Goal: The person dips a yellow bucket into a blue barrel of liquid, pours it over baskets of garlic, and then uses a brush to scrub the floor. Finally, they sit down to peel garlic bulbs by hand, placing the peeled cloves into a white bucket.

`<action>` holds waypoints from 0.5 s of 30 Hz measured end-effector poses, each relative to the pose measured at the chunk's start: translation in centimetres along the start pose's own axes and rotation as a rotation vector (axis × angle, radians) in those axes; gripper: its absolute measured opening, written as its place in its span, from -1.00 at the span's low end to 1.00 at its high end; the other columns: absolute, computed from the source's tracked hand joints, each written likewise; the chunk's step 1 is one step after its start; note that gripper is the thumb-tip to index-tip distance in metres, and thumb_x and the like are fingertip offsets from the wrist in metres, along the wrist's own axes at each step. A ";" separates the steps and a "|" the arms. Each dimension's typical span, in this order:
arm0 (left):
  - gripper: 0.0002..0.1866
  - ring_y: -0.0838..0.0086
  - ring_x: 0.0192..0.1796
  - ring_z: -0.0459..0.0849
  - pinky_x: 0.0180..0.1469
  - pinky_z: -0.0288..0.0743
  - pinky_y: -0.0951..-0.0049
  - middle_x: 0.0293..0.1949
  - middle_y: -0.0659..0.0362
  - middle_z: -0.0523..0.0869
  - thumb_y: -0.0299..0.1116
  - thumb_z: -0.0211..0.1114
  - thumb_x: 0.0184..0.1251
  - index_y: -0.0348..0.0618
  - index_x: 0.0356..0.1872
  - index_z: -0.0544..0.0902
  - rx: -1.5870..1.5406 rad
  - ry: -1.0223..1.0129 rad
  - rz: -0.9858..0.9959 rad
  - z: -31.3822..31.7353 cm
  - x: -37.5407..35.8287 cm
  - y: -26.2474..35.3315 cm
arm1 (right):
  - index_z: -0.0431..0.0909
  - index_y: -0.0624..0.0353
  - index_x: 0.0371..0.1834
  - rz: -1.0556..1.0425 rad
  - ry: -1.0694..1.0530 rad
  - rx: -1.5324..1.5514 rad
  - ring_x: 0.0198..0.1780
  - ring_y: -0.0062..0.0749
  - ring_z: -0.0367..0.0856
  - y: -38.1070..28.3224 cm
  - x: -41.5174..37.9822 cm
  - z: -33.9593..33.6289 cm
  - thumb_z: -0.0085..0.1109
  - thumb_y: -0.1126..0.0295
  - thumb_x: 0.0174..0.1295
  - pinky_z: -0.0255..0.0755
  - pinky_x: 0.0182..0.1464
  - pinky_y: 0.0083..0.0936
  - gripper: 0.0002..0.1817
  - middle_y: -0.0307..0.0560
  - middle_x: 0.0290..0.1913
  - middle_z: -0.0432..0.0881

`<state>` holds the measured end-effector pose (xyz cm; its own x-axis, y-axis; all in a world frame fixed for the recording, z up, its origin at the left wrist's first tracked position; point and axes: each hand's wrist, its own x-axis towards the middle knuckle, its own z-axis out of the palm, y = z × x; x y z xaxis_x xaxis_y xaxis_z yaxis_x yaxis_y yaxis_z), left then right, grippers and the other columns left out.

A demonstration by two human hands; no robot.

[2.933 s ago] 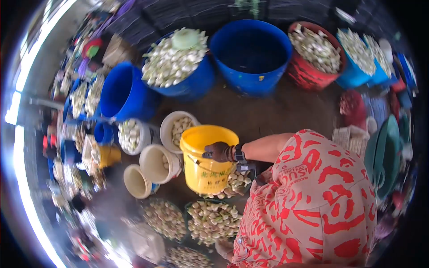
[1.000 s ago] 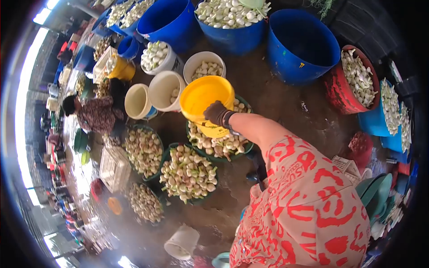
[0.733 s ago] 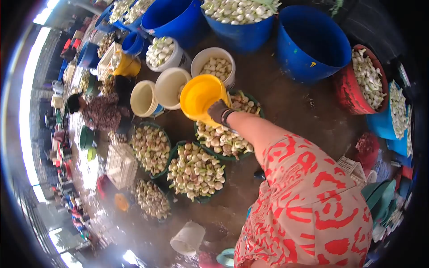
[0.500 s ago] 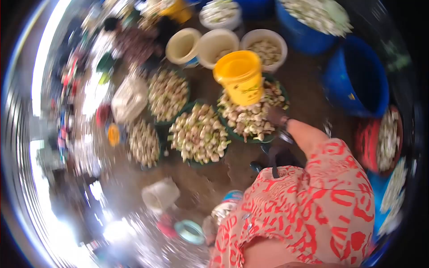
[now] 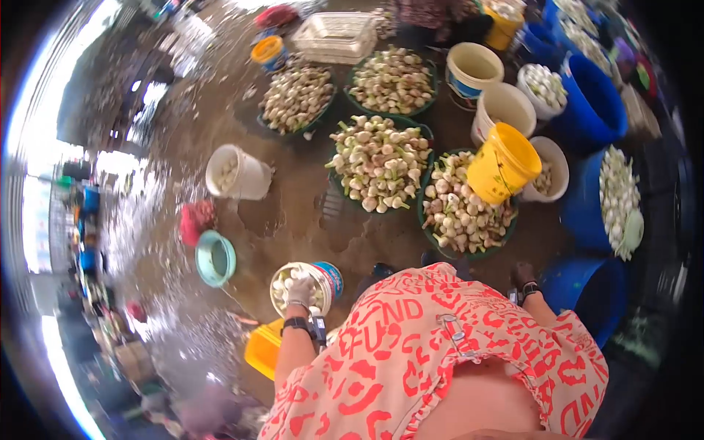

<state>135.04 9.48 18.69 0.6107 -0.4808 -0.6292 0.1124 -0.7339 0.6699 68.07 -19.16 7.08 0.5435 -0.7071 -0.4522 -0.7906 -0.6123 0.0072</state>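
My left hand (image 5: 299, 291), in a pale glove, reaches into a white bucket (image 5: 329, 280) with a blue label. White garlic bulbs (image 5: 281, 287) lie in that bucket around the fingers, which are partly hidden among them. On the other side my right hand (image 5: 523, 277), in a dark glove, hangs low beside a large blue barrel (image 5: 587, 293); its finger shape is too dark to make out. Ahead of it, a green basket (image 5: 469, 254) is heaped with garlic bulbs (image 5: 458, 209), and a yellow bucket (image 5: 501, 165) rests on the heap.
More baskets of garlic bulbs (image 5: 381, 161) stand ahead on the wet floor (image 5: 293, 227). White buckets (image 5: 506, 110) and blue barrels (image 5: 594, 95) line the right. Leftward are a white bucket (image 5: 249, 178), a teal basin (image 5: 215, 258) and a yellow container (image 5: 264, 350). A person (image 5: 433, 18) is at the far side.
My right hand has drawn back from the garlic basket to my right side. My left hand now reaches into the labelled bucket. The view has turned to the left.
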 end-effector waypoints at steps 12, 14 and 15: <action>-0.89 0.60 -0.66 0.40 -0.71 0.17 0.60 -0.60 0.33 0.45 -0.26 0.14 0.32 -0.01 -0.34 0.48 -0.801 0.345 -0.305 -8.3 -8.4 -7.8 | 0.55 0.11 -0.60 0.261 -0.074 1.085 -0.62 -0.57 0.43 -13.1 10.7 -15.9 0.16 0.18 0.15 0.25 -0.59 -0.50 -0.72 -0.24 -0.64 0.53; -0.80 0.52 -0.61 0.33 -0.67 0.12 0.45 -0.60 0.37 0.34 -0.18 0.03 0.35 0.07 -0.48 0.40 -0.907 0.259 -0.414 -9.0 -10.5 -10.2 | 0.54 0.13 -0.61 0.292 -0.182 1.038 -0.63 -0.55 0.42 -17.7 9.9 -23.2 0.15 0.18 0.14 0.26 -0.57 -0.50 -0.71 -0.24 -0.67 0.50; -0.79 0.50 -0.64 0.29 -0.67 0.06 0.43 -0.63 0.37 0.29 -0.18 0.02 0.34 0.09 -0.51 0.37 -1.048 0.316 -0.456 -8.5 -11.7 -9.9 | 0.55 0.13 -0.57 0.273 -0.213 1.024 -0.62 -0.54 0.43 -18.3 10.5 -24.2 0.15 0.19 0.13 0.28 -0.57 -0.50 -0.73 -0.24 -0.66 0.50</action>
<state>133.45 26.40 22.73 0.4979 -0.0285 -0.8667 0.8672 0.0150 0.4977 95.06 -23.97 23.83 0.3315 -0.6383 -0.6948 -0.7915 0.2127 -0.5730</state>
